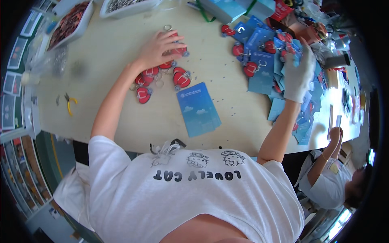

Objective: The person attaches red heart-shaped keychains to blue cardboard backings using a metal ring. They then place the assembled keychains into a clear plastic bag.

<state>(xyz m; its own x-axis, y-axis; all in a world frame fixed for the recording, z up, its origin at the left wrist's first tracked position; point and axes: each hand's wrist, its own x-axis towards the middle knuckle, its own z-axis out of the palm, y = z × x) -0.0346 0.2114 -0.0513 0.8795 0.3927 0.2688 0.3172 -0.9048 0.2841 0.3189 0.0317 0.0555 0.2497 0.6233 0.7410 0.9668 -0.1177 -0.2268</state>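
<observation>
My bare left hand (159, 49) rests with its fingers spread over a cluster of red keychains (144, 94) with metal rings. Some of the keychains are hidden under the palm and fingers. Before my chest lies a small stack of blue cards (198, 107) printed with clouds. On the right, my white-gloved right hand (300, 75) reaches over a heap of blue cards (260, 81). Its fingers are stretched out and apart. Several red keychains (250, 69) lie on the cards in that heap. I see nothing held in either hand.
Yellow-handled pliers (71, 104) lie at the left. White trays, one of reddish pieces (69, 24) and one of metal parts (121, 5), stand at the back left. Blue boxes (227, 10) sit at the back. Another person (328, 178) works at the right.
</observation>
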